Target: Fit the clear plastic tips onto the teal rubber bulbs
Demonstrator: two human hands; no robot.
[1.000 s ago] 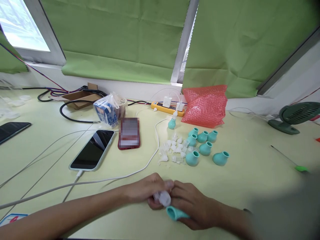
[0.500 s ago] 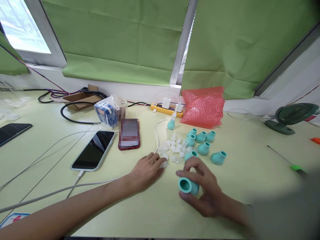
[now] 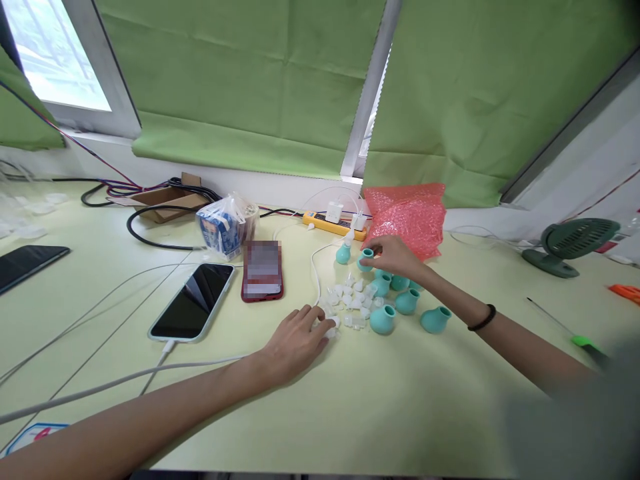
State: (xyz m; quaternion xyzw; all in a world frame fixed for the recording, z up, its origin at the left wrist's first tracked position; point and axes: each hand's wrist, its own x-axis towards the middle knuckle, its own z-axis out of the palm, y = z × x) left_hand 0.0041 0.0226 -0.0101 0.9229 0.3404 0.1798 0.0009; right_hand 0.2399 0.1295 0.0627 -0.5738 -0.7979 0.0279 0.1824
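- Tabletop, pale yellow-green, ran back to a white sill under green blinds, with a window at far left.
- Right hand pinched a teal bulb between thumb and fingertips at the cluster's far edge, just beside an upright capped bulb.
- Left hand lay low, fingertips touching the white parts; whether it gripped 1 could not be told.
- Other teal bulbs lay right of that pile.
- Pink bubble wrap and a power strip lined the back.
- 2 phones, black phone and red phone, sat left; a fan stood far right.
- Bare surface lay open along the front edge and rightward to a green-handled tool.
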